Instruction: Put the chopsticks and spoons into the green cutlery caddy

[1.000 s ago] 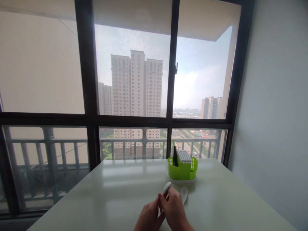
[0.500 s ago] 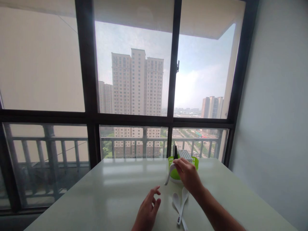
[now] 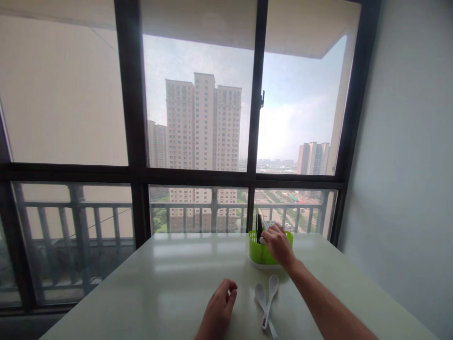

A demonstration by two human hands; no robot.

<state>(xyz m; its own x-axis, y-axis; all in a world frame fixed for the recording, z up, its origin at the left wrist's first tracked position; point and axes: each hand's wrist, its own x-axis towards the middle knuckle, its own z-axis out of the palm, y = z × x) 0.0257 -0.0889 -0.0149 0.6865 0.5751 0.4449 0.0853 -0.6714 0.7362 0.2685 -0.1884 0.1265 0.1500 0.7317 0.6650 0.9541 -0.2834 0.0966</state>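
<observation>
My right hand (image 3: pixel 278 242) is closed at the near side of a green basket (image 3: pixel 262 255) with a white base. A small white part of a spoon (image 3: pixel 262 240) shows at its fingertips; the rest is hidden by the hand and the basket. Dark chopsticks (image 3: pixel 258 227) stand upright in the basket, left of that hand. On the table, two white spoons lie crossed: one spoon (image 3: pixel 273 285) on top, the other spoon (image 3: pixel 260 293) beneath. My left hand (image 3: pixel 221 304) is to their left, fingers loosely bent, thumb a little apart, holding nothing.
The pale glossy table (image 3: pixel 159 283) reaches to a dark-framed window (image 3: pixel 198 177). A plain wall (image 3: pixel 403 165) rises on the right. Behind the glass are a railing (image 3: pixel 184 206) and tall buildings (image 3: pixel 203 123).
My right hand has carried the spoon from in front of the basket to over its rim, with the spoon now mostly out of sight. The left hand's fingers have curled slightly.
</observation>
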